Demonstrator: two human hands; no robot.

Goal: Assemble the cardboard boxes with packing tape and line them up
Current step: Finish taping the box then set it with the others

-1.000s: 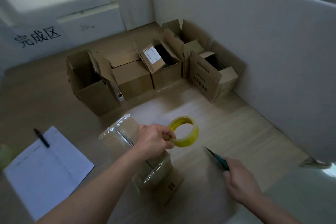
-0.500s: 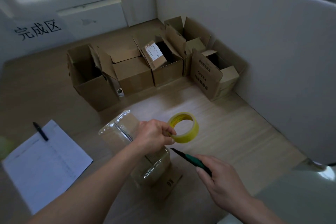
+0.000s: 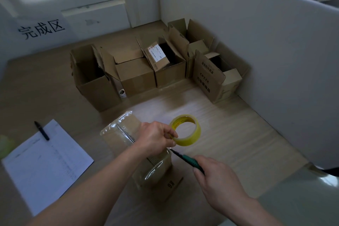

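My left hand [image 3: 156, 138] pinches a yellow roll of packing tape [image 3: 186, 130] above a cardboard box [image 3: 152, 167] whose top is covered with shiny clear tape. My right hand [image 3: 218, 180] grips a green-handled cutter [image 3: 185, 158], and its dark blade tip sits just under the roll, beside my left fingers. Several assembled boxes with open flaps [image 3: 135, 75] stand in a row at the back of the wooden table [image 3: 238, 134].
A white sheet of paper [image 3: 47, 163] with a black pen [image 3: 42, 130] lies at the left. White partition walls [image 3: 256, 42] close off the right side and the back. A small white tape core [image 3: 122, 93] lies between two back boxes.
My right hand has brought the cutter leftward and up, from the right of the box to just under the tape roll. My left hand has stayed on the roll.
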